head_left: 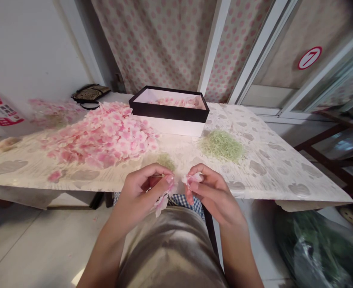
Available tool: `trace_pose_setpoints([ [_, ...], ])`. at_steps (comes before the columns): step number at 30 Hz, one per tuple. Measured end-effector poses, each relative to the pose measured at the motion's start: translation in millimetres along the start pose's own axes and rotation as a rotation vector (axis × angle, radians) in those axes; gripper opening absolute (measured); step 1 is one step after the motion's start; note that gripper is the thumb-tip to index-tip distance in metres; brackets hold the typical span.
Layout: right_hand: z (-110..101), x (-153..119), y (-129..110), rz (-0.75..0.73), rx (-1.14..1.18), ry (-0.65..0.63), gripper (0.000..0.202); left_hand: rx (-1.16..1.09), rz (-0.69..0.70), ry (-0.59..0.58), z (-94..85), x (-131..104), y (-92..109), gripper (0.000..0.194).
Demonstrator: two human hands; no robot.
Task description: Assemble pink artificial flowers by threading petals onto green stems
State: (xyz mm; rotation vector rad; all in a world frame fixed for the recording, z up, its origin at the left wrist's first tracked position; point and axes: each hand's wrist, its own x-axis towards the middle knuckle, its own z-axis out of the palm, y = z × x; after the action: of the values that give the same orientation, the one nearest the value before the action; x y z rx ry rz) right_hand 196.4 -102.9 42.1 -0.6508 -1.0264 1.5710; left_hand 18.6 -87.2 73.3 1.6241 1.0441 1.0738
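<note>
My left hand (149, 188) is closed in a pinch, with pale pink artificial petals (162, 203) hanging below its fingers. Close beside it, my right hand (209, 188) pinches another pink-white petal (192, 178) between thumb and fingers. Both hands are held over the table's front edge, a small gap apart. Beyond the left hand lies a big heap of pink artificial petals (113, 130). A small clump of thin green stems (166, 161) sits just past my fingers, and a larger pile of green stems (222, 145) lies to the right.
A white box with a black rim (170, 113) stands at the back of the patterned table (272, 168), with pink petals inside. A dark patterned pouch (90, 93) lies at the back left. Plastic-covered bags (320, 248) are on the floor at right.
</note>
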Motion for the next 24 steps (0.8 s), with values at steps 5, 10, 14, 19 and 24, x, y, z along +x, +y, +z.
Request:
trace_pose_setpoints([
  [5, -0.2, 1.0, 1.4, 0.017, 0.018, 0.052, 0.009, -0.002, -0.025, -0.021, 0.0, -0.6, 0.5, 0.017],
  [10, -0.7, 1.0, 1.6, 0.008, 0.016, 0.048, 0.014, -0.002, -0.026, -0.043, 0.2, -0.6, 1.3, 0.016],
  [14, -0.7, 0.6, 2.0, 0.014, -0.025, -0.002, 0.022, -0.012, -0.032, -0.060, -1.0, -1.7, 0.3, 0.016],
  [19, -1.8, -1.4, 2.7, -0.030, -0.028, -0.102, 0.008, -0.047, -0.063, -0.089, -1.6, -3.0, 0.7, 0.016],
  [24, -2.6, -3.1, 2.4, -0.012, -0.021, -0.186, 0.025, -0.080, -0.062, -0.099, -1.6, -2.4, 2.2, 0.013],
])
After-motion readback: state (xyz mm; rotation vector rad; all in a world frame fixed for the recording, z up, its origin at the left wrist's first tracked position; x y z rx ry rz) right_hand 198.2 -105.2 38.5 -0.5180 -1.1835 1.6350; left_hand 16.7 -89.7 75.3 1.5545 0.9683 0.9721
